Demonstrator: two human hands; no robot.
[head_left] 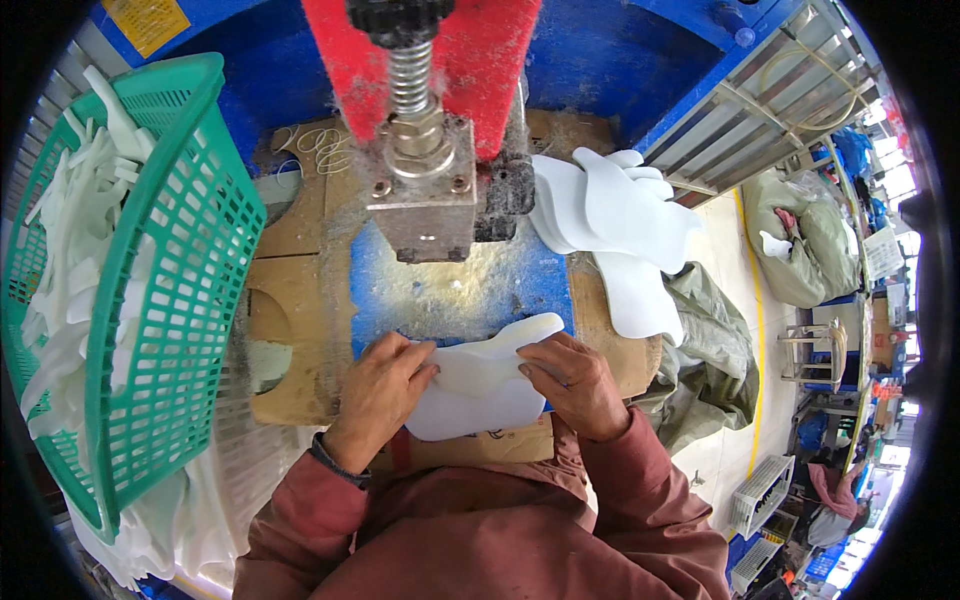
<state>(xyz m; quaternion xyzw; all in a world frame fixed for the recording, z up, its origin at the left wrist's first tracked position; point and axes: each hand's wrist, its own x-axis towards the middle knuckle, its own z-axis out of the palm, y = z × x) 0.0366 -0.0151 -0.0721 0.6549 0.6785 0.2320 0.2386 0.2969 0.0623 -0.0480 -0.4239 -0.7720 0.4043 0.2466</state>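
Note:
My left hand (pixel 385 395) and my right hand (pixel 575 385) pinch a white, curved foam-like piece (pixel 480 368) at its two ends, thumbs toward each other. A flat white part (pixel 475 412) hangs below it toward my body; whether this is a second piece or the same one bent cannot be told. Both hands are at the near edge of a blue board (pixel 540 285) strewn with pale yellow dust. Just beyond them, a metal machine head (pixel 425 215) with a spring hangs over the board from a red arm (pixel 490 80).
A green plastic basket (pixel 170 270) full of white offcuts (pixel 75 230) stands at left. On the right lies a pile of white shaped sheets (pixel 640 220), above a crumpled grey-green sack (pixel 715 350). Cardboard (pixel 305 330) surrounds the board. Stuffed bags (pixel 800 240) sit farther right.

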